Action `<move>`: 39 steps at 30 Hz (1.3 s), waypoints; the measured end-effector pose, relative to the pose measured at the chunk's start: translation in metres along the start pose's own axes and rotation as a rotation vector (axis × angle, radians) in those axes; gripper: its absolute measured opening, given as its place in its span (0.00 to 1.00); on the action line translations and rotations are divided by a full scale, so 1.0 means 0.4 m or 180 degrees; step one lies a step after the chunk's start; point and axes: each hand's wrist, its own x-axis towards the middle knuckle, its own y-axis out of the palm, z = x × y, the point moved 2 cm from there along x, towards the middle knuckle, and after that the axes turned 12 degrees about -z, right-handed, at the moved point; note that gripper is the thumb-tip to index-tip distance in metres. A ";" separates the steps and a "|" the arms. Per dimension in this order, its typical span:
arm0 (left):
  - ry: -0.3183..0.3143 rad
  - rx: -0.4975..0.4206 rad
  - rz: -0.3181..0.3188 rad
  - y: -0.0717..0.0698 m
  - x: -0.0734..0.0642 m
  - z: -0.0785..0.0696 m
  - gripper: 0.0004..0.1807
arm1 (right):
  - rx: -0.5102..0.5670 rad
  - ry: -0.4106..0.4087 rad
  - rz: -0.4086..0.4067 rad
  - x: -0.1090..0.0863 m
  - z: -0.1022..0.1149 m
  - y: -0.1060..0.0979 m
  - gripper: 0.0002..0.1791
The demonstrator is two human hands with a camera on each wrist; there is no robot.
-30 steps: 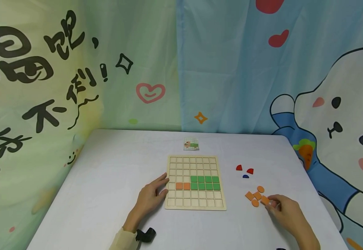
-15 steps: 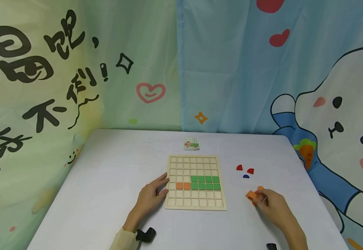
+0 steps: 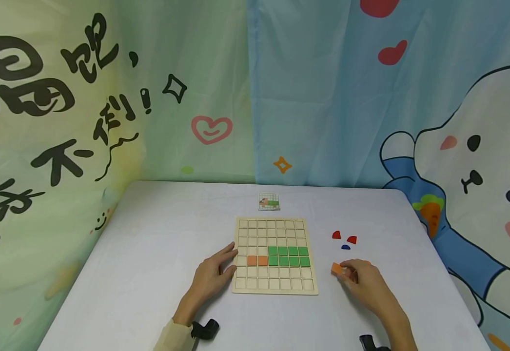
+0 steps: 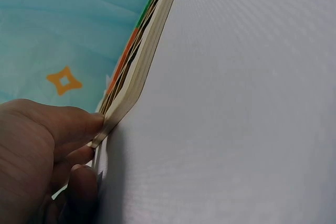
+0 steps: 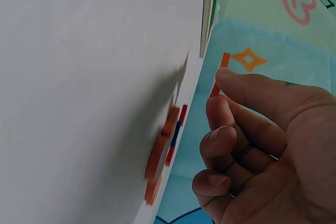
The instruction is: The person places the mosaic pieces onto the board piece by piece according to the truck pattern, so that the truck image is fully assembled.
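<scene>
My left hand touches the left edge of a pale wooden grid board with thumb and fingertips; in the left wrist view the thumb lies at the board's side. On the board sit two orange square tiles and a block of green square tiles. To the right of the board, my right hand pinches an orange square tile between thumb and finger, tilted above the table. The right wrist view shows this tile edge-on. Other orange pieces lie behind the right hand, mostly hidden in the head view.
Two red quarter-round pieces and a blue half-round piece lie right of the board. A small printed picture card lies beyond it. A printed curtain hangs behind the white table.
My right hand has moved left across the orange pile, carrying an orange square tile toward the board. The left hand stays at the board's edge.
</scene>
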 end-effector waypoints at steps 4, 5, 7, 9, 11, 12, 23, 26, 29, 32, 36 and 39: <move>-0.0002 0.0005 -0.0002 0.001 0.001 0.001 0.25 | 0.0080 -0.0073 0.0024 0.004 0.015 0.014 0.17; -0.0004 0.0005 0.0003 0.001 0.001 0.001 0.25 | 0.0103 -0.0098 0.0026 0.005 0.019 0.017 0.17; -0.0005 0.0005 0.0006 0.001 0.001 0.002 0.25 | 0.0124 -0.0149 0.0021 0.008 0.027 0.025 0.16; -0.0005 0.0003 0.0004 0.000 0.001 0.002 0.25 | 0.0133 -0.0210 0.0008 0.010 0.038 0.030 0.16; -0.0003 0.0002 0.0012 0.000 0.001 0.002 0.25 | 0.0149 -0.0249 -0.0010 0.012 0.051 0.035 0.15; -0.0002 -0.0001 0.0013 -0.001 0.001 0.002 0.25 | 0.0163 -0.0263 -0.0011 0.013 0.058 0.038 0.15; -0.0021 -0.0006 0.0023 -0.002 0.001 0.003 0.25 | 0.0441 -0.0500 0.0081 0.022 0.123 0.070 0.14; -0.0017 -0.0018 0.0004 -0.001 0.001 0.003 0.25 | 0.0462 -0.0568 0.0116 0.025 0.142 0.083 0.14; -0.0011 -0.0034 -0.0012 0.000 0.001 0.003 0.25 | 0.0496 -0.0587 0.0175 0.026 0.162 0.096 0.13; -0.0007 -0.0036 -0.0020 0.000 0.001 0.003 0.25 | 0.0506 -0.0589 0.0217 0.026 0.181 0.109 0.13; 0.0007 -0.0019 -0.0020 -0.002 0.000 0.002 0.25 | 0.0518 -0.0632 0.0237 0.025 0.205 0.125 0.12; 0.0057 -0.0021 -0.0033 -0.003 -0.001 0.000 0.25 | 0.0564 -0.0724 0.0228 0.024 0.222 0.136 0.12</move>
